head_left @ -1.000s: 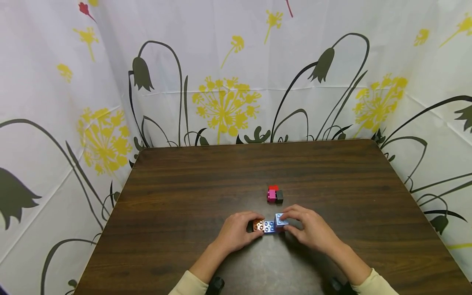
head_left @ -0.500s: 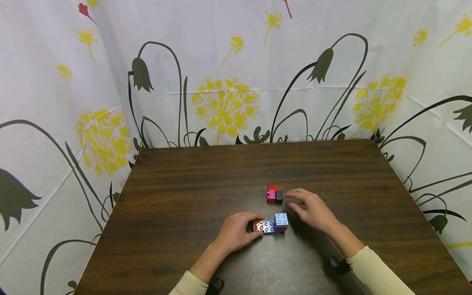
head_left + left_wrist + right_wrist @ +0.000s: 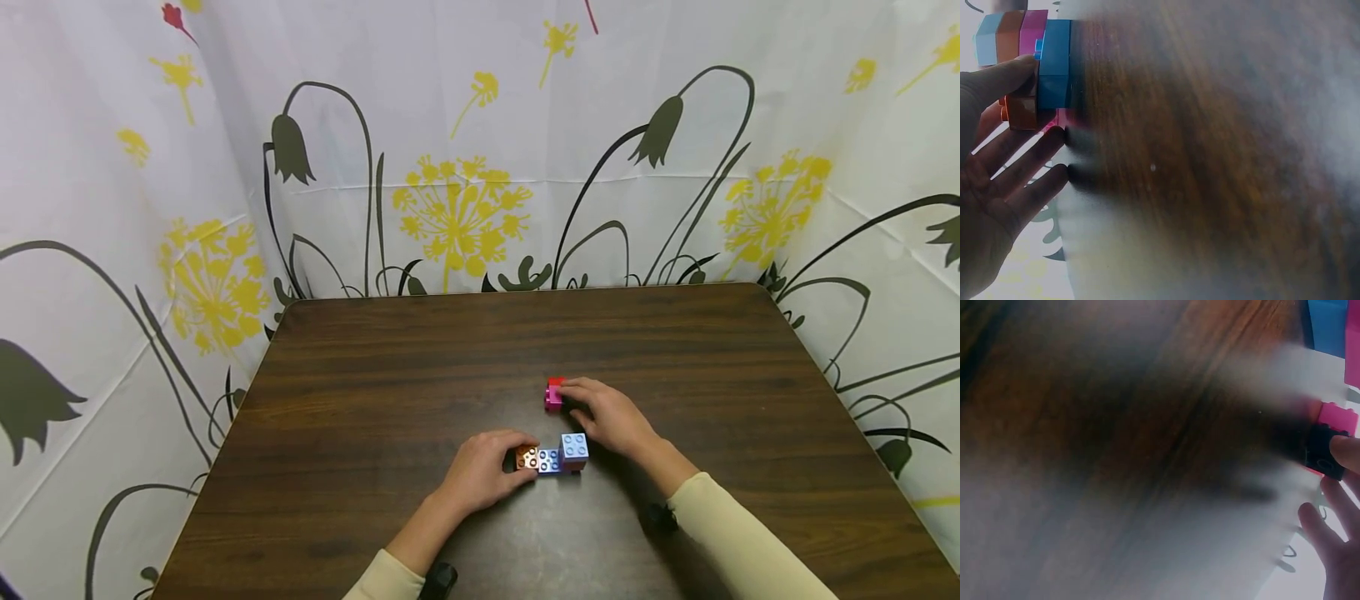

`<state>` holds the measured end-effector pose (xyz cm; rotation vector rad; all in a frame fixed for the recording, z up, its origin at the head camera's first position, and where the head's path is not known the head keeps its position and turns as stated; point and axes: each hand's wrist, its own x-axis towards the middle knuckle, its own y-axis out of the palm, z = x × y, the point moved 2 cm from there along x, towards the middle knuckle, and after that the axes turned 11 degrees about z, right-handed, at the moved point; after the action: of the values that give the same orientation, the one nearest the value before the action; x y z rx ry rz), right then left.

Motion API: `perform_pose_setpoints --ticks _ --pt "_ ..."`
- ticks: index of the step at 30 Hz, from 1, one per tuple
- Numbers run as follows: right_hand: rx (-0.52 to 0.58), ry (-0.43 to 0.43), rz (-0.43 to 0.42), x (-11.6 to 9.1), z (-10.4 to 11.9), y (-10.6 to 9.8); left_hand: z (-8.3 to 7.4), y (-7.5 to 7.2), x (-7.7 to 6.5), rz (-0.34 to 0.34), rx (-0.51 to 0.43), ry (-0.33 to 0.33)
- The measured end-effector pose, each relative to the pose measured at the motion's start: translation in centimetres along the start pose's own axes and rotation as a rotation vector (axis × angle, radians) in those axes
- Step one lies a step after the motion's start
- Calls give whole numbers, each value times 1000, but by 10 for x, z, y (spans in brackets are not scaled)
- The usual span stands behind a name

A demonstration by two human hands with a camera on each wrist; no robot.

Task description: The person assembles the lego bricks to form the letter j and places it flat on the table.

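Note:
My left hand [image 3: 487, 471] pinches the orange toy brick [image 3: 527, 457] at the left end of a small brick build. Under it lies a long blue brick [image 3: 1055, 62]. At the build's other end, magenta [image 3: 1034, 25], brown [image 3: 1008, 34] and light blue [image 3: 986, 39] bricks are stacked, light blue uppermost. Farther back, my right hand [image 3: 611, 417] pinches a black brick [image 3: 1324, 450] between thumb and fingers; in the head view those fingers mostly hide it. Right beside the black brick are a pink brick [image 3: 552, 399] and a red brick [image 3: 556, 381].
Both hands work over a dark wood-grain table [image 3: 375, 358]. Behind it hangs a white curtain [image 3: 465, 92] printed with yellow and grey flowers. The build stands between my hands, nearer me than the loose bricks.
My right hand has let go of the light blue brick at the build's right end, moved back and taken hold of the black brick. The left hand keeps its hold.

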<state>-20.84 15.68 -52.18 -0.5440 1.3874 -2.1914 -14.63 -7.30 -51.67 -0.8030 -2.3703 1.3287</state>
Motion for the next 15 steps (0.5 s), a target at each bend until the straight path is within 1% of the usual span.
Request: perform_pose_setpoints --ticks 6,10,15 --pt "-18 30 -6 -2 2 -4 1 1 0 -1 -2 -1" --pt "13 62 -21 -6 4 -9 1 1 0 1 -7 0" --pt "71 97 -67 -12 6 -17 1 1 0 5 -7 3"
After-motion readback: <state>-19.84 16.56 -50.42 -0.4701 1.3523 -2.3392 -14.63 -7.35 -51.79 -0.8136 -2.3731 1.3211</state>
